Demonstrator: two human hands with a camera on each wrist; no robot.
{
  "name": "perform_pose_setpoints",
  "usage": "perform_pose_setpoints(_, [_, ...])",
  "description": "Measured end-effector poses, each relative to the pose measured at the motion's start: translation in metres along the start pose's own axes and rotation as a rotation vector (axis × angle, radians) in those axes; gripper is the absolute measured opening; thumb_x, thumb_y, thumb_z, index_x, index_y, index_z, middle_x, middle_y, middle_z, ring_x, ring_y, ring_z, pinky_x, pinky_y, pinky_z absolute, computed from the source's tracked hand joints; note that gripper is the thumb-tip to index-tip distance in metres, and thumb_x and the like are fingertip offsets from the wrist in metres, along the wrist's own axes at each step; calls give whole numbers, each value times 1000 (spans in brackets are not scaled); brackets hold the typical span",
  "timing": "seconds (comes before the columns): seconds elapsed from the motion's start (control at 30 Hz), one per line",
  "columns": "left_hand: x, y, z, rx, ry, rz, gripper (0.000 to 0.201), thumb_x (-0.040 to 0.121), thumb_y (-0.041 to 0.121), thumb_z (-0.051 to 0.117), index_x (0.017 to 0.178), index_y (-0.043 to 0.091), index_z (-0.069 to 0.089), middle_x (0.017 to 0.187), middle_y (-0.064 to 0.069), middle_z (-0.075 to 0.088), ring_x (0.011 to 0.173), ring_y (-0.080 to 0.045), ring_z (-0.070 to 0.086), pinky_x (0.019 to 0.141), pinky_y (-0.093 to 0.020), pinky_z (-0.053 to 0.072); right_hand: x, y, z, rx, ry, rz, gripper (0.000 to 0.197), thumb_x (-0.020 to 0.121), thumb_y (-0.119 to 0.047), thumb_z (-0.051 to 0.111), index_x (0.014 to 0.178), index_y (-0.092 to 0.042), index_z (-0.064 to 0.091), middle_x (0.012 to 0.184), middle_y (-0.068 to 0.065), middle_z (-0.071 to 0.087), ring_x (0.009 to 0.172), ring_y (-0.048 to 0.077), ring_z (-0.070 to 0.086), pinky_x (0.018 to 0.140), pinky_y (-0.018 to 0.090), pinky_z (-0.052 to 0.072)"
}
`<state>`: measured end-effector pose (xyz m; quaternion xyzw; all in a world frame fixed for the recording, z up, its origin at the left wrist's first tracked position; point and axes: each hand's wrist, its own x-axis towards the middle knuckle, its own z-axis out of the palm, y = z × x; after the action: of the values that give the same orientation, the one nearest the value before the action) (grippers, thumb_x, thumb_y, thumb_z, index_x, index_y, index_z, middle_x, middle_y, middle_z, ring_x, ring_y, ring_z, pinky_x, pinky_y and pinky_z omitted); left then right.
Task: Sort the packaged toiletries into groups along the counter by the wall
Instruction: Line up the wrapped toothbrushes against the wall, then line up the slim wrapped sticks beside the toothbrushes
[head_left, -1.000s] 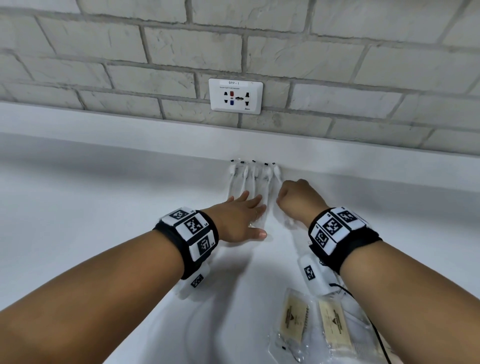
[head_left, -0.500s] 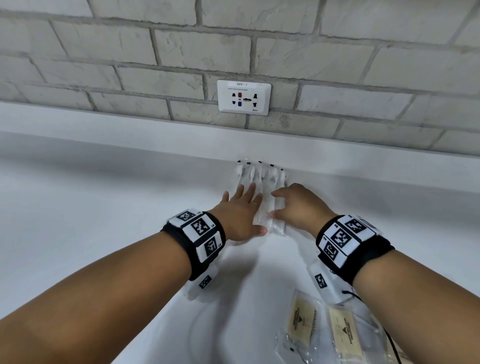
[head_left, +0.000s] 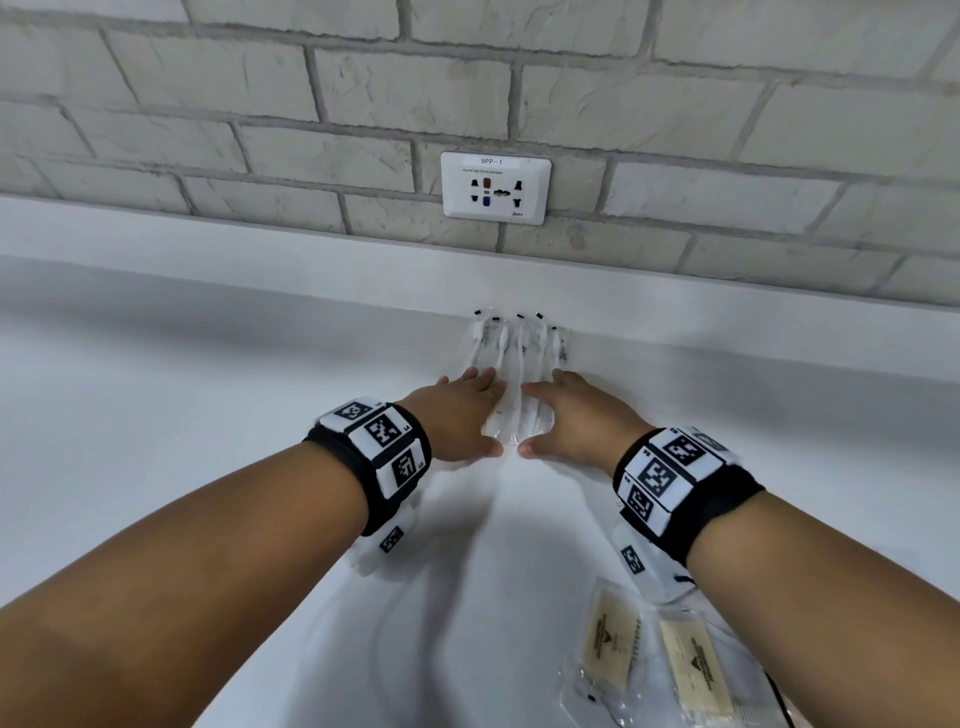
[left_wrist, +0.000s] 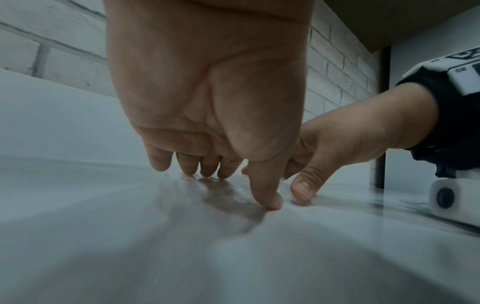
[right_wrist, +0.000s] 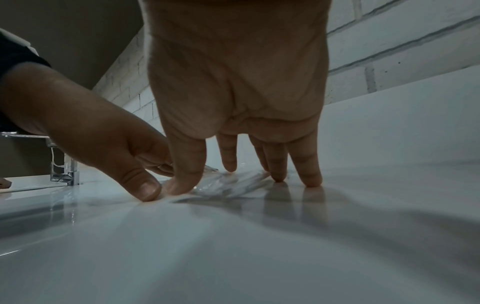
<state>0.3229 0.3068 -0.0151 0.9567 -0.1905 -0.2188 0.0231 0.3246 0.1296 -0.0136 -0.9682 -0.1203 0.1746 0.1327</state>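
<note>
Several slim clear-wrapped packets (head_left: 519, 353) lie side by side on the white counter (head_left: 208, 441), their far ends at the backsplash under the socket. My left hand (head_left: 467, 415) lies flat along their left edge and my right hand (head_left: 566, 415) along their right edge. Both have straight fingers and thumbs nearly meeting at the near end. In the right wrist view my fingertips (right_wrist: 309, 179) press the counter beside the crinkled packets (right_wrist: 228, 185). The left wrist view has my left hand (left_wrist: 221, 170) with its fingertips down. Two packets with beige cards (head_left: 610, 639) lie near right.
A white wall socket (head_left: 496, 187) sits in the grey brick wall above a raised white ledge (head_left: 260, 249). A chrome tap fitting (right_wrist: 64, 172) stands far off to the left in the right wrist view. A thin black cable (head_left: 776, 696) runs by the beige packets.
My right hand has gone from a curled fist beside the packets to flat and straight. Both hands now close in on the bundle from either side.
</note>
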Motion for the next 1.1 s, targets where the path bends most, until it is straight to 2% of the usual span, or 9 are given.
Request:
perform_pose_setpoints(0.13, [-1,1,-3,7,63,-20,78,93,46,52,154,18,11,162,-2,5,147,-18,17,114,-40,30,-4,-3,-3,11,-3,-1,81,78,-47,70,147,-35,30,159,4,17,143,19,28,111,34,31])
perform_pose_setpoints(0.2, [-1,1,-5,23,76,-26,77,92,46,53,153,20,15,162,0,9,146,-17,21,111,-38,34,-7,-5,-6,9,-7,2,78,79,-46,70,146,-35,32,157,4,20,142,19,30,110,34,32])
perform_pose_setpoints(0.37, [-2,1,-3,11,98,-52,75,90,46,55,152,22,20,162,0,12,146,-17,21,111,-40,34,-11,-9,-8,23,-4,0,70,81,-41,70,143,-33,39,150,6,29,135,22,39,106,34,36])
perform_pose_setpoints(0.5, [-7,5,0,-18,146,-60,78,92,42,53,154,23,11,162,-2,6,148,-21,13,115,-38,23,-10,-3,-6,54,0,16,86,76,-46,72,149,-33,27,157,2,19,142,18,29,111,33,31])
perform_pose_setpoints(0.6, [-8,5,1,-18,132,-68,73,93,42,51,153,22,15,162,-2,5,149,-20,7,116,-39,20,-11,2,-9,100,10,30,99,72,-46,75,151,-30,19,159,3,17,146,17,22,114,34,27])
perform_pose_setpoints(0.73, [-13,6,1,-20,138,-70,71,93,42,50,153,20,17,162,-2,6,149,-20,4,117,-40,19,-14,14,-18,201,-14,43,101,75,-49,74,153,-27,15,157,6,26,142,22,32,115,38,29])
perform_pose_setpoints(0.83, [-21,13,0,-43,158,-69,70,94,43,49,153,21,17,162,-1,6,149,-19,4,118,-39,18,-28,32,-28,234,-36,81,84,83,-47,67,151,-28,22,156,2,31,138,22,39,113,37,32])
perform_pose_setpoints(0.93, [-35,26,-5,-55,177,-41,70,93,45,50,152,23,19,162,1,8,149,-17,6,118,-40,20,-60,54,-42,96,-75,100,60,92,-45,56,146,-26,37,151,-1,40,133,19,44,109,32,34])
perform_pose_setpoints(1.1, [-66,56,1,-49,177,31,63,94,49,47,150,32,25,160,9,17,146,-11,19,117,-34,22,-137,95,-36,-144,-178,195,52,91,-55,50,136,-30,49,145,-8,45,131,15,43,102,27,31])
